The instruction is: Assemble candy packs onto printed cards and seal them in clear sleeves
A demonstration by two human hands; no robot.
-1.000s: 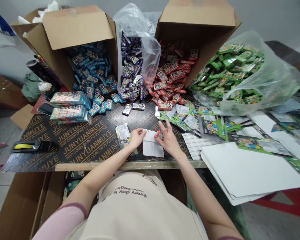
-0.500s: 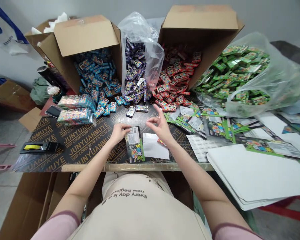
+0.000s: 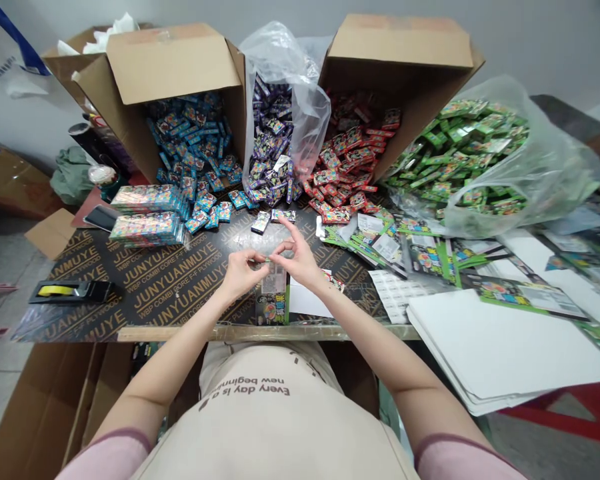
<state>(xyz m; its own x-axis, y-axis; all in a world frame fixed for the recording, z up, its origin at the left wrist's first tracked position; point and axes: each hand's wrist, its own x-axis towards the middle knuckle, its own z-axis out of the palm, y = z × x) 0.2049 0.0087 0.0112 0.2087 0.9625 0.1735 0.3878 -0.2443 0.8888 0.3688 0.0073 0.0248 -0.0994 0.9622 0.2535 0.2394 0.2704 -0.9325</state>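
Note:
A flat printed packet (image 3: 273,303), dark with a green edge and a pale label, lies near the front edge of the table. At its top edge my left hand (image 3: 244,272) is closed in a pinch on it. My right hand (image 3: 300,263) pinches the same edge with thumb and finger, its index finger pointing away. The fingertips of both hands almost meet. To the right lies a white sheet (image 3: 307,301), partly behind my right wrist, with a small red box (image 3: 334,280) at its upper side. Beyond my hands sit two small purple boxes (image 3: 261,222).
At the back are a carton of blue boxes (image 3: 190,133), a clear bag of purple boxes (image 3: 275,133), a carton of red boxes (image 3: 350,147) and a bag of green boxes (image 3: 475,147). Wrapped stacks (image 3: 147,229) and a tape dispenser (image 3: 73,291) stand left; white boards (image 3: 510,340) right.
My right hand has moved left and down to the packet's top edge and closed there beside my left hand. The packet's top is now lifted slightly between the fingers.

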